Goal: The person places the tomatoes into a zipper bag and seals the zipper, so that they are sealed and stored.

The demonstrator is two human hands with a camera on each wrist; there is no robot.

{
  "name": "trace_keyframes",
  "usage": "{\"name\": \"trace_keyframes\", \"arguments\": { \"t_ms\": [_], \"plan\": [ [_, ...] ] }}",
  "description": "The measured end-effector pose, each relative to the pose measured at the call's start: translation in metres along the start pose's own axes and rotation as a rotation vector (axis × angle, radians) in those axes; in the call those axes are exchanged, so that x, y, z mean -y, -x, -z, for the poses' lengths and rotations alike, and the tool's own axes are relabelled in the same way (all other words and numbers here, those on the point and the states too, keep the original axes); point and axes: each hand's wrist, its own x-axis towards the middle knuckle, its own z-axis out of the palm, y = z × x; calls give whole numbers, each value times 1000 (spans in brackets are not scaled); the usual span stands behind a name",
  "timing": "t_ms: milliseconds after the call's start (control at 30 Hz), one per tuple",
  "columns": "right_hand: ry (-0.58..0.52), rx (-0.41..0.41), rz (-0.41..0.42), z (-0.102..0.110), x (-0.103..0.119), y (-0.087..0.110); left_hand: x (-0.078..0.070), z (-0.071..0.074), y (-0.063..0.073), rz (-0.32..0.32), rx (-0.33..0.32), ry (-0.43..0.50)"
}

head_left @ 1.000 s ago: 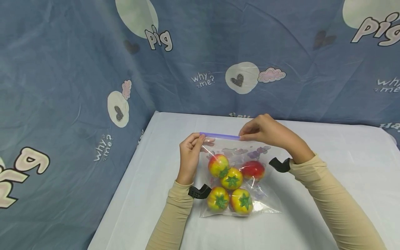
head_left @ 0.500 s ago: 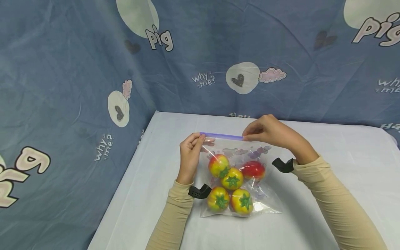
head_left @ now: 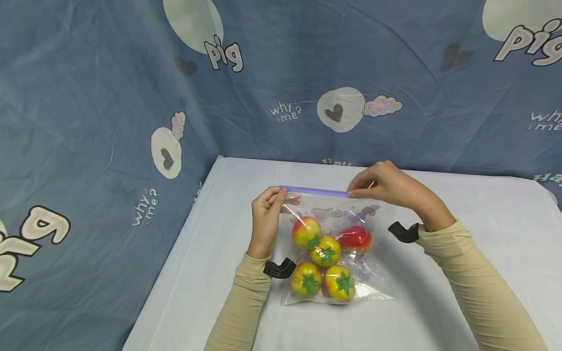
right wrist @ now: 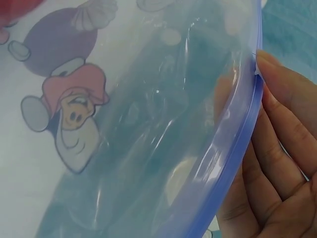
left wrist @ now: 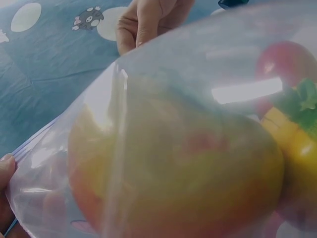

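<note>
A clear zip bag (head_left: 378, 282) with a purple zip strip (head_left: 313, 191) and cartoon prints lies over the white table in the head view. Inside are several yellow-red round fruits (head_left: 326, 250) with green star-shaped leaves, plus a smooth red fruit (head_left: 354, 238). My left hand (head_left: 265, 219) pinches the bag's top left corner, thumb on the near side. Farther right along the strip, my right hand (head_left: 388, 186) pinches the zip between thumb and fingers. Its thumb (right wrist: 285, 82) presses the purple strip (right wrist: 237, 144) in the right wrist view. One fruit (left wrist: 188, 163) fills much of the left wrist view through the plastic.
The white-covered table (head_left: 496, 234) extends to both sides of the bag. Blue printed cloth (head_left: 263, 73) hangs behind it and along the left. A black wrist camera mount (head_left: 280, 268) sits on the left wrist and another mount (head_left: 403, 232) on the right.
My right hand has slid to the right along the zip strip, so more of the purple strip shows between the hands. My left hand and the fruits have stayed nearly still.
</note>
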Motion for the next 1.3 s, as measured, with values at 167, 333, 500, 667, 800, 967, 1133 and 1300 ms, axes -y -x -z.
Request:
{"name": "trace_keyframes", "arguments": {
  "t_ms": [167,333,500,667,800,967,1133,1300],
  "plan": [
    [6,-1,-16,3,-2,4,0,1,0,-3,2,-2],
    [-12,3,-50,5,-3,7,0,2,-1,-3,-5,5],
    [-3,7,-40,6,-5,8,1,2,-1,4,-11,5],
    [17,-1,-40,8,-7,11,2,3,-1,4,-14,4],
    [26,-7,-44,10,-8,13,2,4,-1,3,-22,1],
    [23,-8,-50,13,-11,17,2,5,-2,5,-23,-2],
    [20,-6,-65,14,-13,20,4,6,-2,13,-26,-7],
    [22,-12,-75,16,-16,25,4,6,-2,18,-34,-9]
  ]
}}
